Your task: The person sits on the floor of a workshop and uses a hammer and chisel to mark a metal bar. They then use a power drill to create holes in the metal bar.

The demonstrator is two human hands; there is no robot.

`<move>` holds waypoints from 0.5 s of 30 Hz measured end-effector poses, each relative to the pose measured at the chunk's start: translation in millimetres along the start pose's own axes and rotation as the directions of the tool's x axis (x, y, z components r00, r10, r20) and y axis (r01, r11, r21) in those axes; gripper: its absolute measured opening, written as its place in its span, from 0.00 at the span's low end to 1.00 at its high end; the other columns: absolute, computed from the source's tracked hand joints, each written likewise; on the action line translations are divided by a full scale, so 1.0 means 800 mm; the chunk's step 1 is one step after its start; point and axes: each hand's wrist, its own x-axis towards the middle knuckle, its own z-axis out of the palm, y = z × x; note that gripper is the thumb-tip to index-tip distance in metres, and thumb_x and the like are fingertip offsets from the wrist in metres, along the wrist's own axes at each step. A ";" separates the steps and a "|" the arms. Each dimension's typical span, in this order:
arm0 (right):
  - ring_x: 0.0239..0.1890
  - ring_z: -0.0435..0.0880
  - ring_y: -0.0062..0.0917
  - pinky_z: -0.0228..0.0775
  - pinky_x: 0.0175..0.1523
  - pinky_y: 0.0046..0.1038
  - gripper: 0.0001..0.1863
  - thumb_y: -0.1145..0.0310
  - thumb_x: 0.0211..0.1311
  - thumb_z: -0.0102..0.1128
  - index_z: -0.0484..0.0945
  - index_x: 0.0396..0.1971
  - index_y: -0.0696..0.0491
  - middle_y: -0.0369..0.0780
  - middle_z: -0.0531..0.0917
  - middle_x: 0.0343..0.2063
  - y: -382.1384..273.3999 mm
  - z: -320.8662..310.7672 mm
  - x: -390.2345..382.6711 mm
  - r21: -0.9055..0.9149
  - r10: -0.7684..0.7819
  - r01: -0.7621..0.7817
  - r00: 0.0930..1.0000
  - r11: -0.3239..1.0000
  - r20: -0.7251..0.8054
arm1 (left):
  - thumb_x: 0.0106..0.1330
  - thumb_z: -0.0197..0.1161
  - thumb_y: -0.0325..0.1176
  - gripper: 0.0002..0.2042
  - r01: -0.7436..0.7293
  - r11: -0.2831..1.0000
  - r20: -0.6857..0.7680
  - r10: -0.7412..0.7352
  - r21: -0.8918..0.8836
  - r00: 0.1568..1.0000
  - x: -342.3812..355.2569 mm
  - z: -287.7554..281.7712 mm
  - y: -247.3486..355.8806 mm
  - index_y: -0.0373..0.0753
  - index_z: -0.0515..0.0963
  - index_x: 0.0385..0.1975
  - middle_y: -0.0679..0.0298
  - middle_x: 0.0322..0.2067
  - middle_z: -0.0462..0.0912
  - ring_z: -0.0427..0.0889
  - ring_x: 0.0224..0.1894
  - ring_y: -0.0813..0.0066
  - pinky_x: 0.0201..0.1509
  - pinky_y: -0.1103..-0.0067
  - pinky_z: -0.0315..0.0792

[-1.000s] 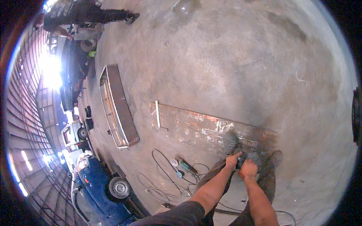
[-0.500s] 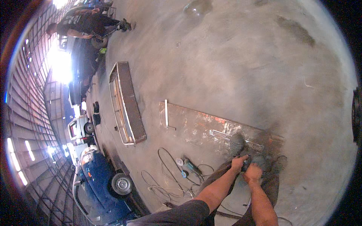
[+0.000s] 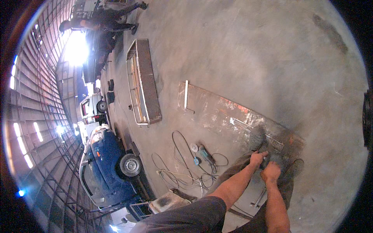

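A long rusty steel plate point(image 3: 217, 112) lies flat on the concrete floor. At its near end my left hand point(image 3: 257, 158) and my right hand point(image 3: 271, 172) are both closed on a dark hand-held power tool point(image 3: 269, 154) pressed against the plate. Most of the tool is hidden by my fingers. A grey blur point(image 3: 256, 136) hangs just beyond it. My legs in dark trousers point(image 3: 233, 171) stand beside the plate's end. A short pale metal strip point(image 3: 186, 95) lies on the plate's far end.
A teal angle grinder point(image 3: 204, 154) and looped cables point(image 3: 176, 174) lie left of my legs. A long metal frame point(image 3: 142, 81) lies further left. A blue vehicle point(image 3: 107, 163) and a white one point(image 3: 90, 108) stand by the wall. Another person point(image 3: 101, 19) bends over far off.
My hands stay on the tool at the plate's near end. The view has swung slightly, and the far person has shifted along the top edge.
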 end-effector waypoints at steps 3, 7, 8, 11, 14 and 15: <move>0.46 0.86 0.42 0.79 0.52 0.40 0.26 0.63 0.44 0.73 0.78 0.45 0.56 0.46 0.83 0.43 0.003 -0.002 0.000 0.038 0.017 -0.017 1.000 0.999 0.002 | 0.53 0.77 0.45 0.36 0.073 0.996 -0.001 -0.073 0.060 0.997 0.008 0.003 -0.009 0.28 0.76 0.58 0.52 0.49 0.86 0.85 0.48 0.62 0.54 0.71 0.76; 0.48 0.85 0.42 0.78 0.54 0.40 0.26 0.64 0.43 0.74 0.79 0.45 0.56 0.46 0.83 0.44 0.005 0.003 0.001 0.027 0.008 -0.007 0.999 1.000 -0.039 | 0.53 0.78 0.45 0.36 0.044 0.999 0.011 -0.044 -0.006 0.999 0.005 0.007 -0.003 0.28 0.76 0.58 0.52 0.49 0.86 0.85 0.48 0.63 0.54 0.70 0.76; 0.49 0.85 0.42 0.78 0.54 0.40 0.26 0.64 0.43 0.74 0.79 0.45 0.56 0.46 0.83 0.44 0.004 0.004 0.001 0.007 -0.020 0.020 0.997 1.000 -0.070 | 0.53 0.78 0.45 0.36 0.059 0.998 0.012 -0.059 -0.037 0.998 0.004 0.005 -0.001 0.28 0.77 0.57 0.52 0.49 0.86 0.85 0.48 0.63 0.54 0.70 0.76; 0.49 0.85 0.43 0.79 0.54 0.40 0.26 0.64 0.43 0.74 0.79 0.45 0.56 0.46 0.83 0.45 0.012 0.016 0.009 -0.007 -0.008 0.008 0.998 1.000 -0.061 | 0.53 0.78 0.46 0.35 0.058 0.993 0.072 -0.051 -0.100 0.996 -0.017 0.008 0.017 0.28 0.77 0.57 0.52 0.49 0.86 0.85 0.48 0.61 0.54 0.70 0.76; 0.48 0.85 0.43 0.79 0.54 0.40 0.25 0.62 0.44 0.74 0.79 0.44 0.56 0.46 0.82 0.45 0.013 -0.006 0.006 0.015 -0.022 0.022 1.000 1.000 0.020 | 0.53 0.77 0.46 0.35 0.031 0.999 0.061 -0.033 0.043 0.998 -0.033 0.008 0.034 0.28 0.78 0.57 0.51 0.50 0.85 0.84 0.50 0.59 0.55 0.69 0.76; 0.48 0.85 0.43 0.79 0.54 0.40 0.25 0.62 0.44 0.74 0.80 0.44 0.56 0.46 0.82 0.45 0.015 -0.003 0.005 0.001 -0.021 0.021 1.000 1.000 0.001 | 0.53 0.77 0.46 0.35 0.017 0.992 0.044 -0.023 0.127 0.999 -0.034 0.007 0.039 0.28 0.78 0.57 0.51 0.51 0.85 0.84 0.50 0.58 0.55 0.69 0.76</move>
